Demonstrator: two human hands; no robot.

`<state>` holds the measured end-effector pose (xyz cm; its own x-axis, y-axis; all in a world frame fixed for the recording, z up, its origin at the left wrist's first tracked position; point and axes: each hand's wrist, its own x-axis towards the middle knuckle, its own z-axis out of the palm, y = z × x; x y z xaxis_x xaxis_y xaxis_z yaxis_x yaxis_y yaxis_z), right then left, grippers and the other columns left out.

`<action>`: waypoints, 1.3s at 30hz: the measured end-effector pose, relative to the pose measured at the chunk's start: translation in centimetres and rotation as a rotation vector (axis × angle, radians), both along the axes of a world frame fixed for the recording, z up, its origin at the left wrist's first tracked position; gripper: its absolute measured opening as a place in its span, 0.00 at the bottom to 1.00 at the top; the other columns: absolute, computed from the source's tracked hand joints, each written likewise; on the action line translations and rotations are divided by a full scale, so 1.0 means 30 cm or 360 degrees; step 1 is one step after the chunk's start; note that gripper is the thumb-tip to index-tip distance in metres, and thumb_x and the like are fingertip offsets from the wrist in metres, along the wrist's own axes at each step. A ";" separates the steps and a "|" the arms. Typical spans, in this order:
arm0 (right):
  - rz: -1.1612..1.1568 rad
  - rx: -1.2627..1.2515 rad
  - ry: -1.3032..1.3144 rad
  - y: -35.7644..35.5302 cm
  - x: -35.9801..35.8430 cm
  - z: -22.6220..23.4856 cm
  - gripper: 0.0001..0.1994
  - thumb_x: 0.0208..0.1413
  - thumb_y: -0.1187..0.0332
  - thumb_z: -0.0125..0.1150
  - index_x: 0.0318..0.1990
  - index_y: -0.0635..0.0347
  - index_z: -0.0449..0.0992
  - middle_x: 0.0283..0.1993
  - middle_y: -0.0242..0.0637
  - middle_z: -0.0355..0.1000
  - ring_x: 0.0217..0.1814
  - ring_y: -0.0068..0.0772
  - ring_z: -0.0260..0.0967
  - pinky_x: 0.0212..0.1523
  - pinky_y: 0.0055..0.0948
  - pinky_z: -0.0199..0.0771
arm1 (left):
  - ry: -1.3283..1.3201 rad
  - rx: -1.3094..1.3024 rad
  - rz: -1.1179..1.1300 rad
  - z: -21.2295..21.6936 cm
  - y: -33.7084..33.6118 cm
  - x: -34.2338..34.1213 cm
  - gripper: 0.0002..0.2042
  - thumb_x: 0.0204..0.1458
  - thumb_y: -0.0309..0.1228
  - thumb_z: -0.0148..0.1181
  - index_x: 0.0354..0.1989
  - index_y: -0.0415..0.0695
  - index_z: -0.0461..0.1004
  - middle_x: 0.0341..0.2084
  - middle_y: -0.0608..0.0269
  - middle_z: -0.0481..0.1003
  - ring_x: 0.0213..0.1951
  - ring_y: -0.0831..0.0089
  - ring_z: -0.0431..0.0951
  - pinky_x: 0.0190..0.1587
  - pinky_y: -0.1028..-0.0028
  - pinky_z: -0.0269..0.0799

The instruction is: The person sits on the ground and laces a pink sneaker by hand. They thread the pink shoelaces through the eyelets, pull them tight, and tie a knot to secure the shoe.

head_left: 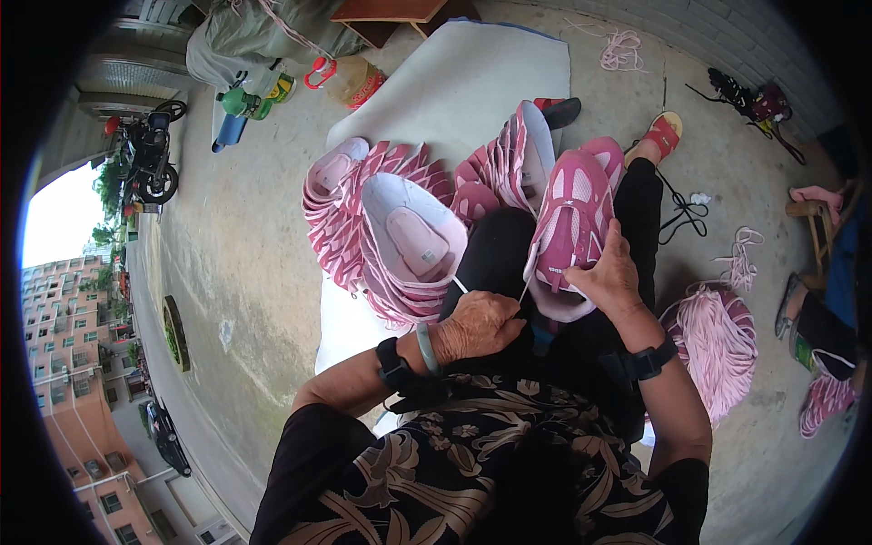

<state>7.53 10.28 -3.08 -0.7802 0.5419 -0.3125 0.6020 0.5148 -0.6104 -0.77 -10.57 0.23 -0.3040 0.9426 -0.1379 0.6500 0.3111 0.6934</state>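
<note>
My right hand (609,276) grips a pink mesh shoe upper (574,186) over my lap, its thumb on the tongue and its fingers along the side. Another pink upper shows partly behind it. Closed in a fist just left of it, my left hand (481,324) holds a thin pale shoelace (524,291) that runs toward the upper. A short white end (460,284) sticks out on the fist's other side; its kind is unclear. Beside my left knee lies a nested stack of pink uppers (413,245), with another stack (509,163) farther off.
A white sheet (463,77) lies under the stacks. To my right are a bundle of pale pink laces (716,341) and a black cord (683,213). Bottles (354,82) stand at the far left. A motorcycle (150,159) is parked beyond. Another person's foot (788,304) shows at right.
</note>
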 end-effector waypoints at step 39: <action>-0.0557 -0.1372 0.0780 0.359 -0.247 -0.145 0.23 0.58 0.51 0.43 0.50 0.62 0.67 0.50 0.35 0.64 0.53 0.24 0.58 0.56 0.21 0.53 | -0.0112 -0.0030 0.0651 -0.117 0.163 -0.064 0.08 0.47 0.25 0.47 0.19 0.38 0.61 0.10 0.46 0.66 0.18 0.47 0.70 0.20 0.58 0.66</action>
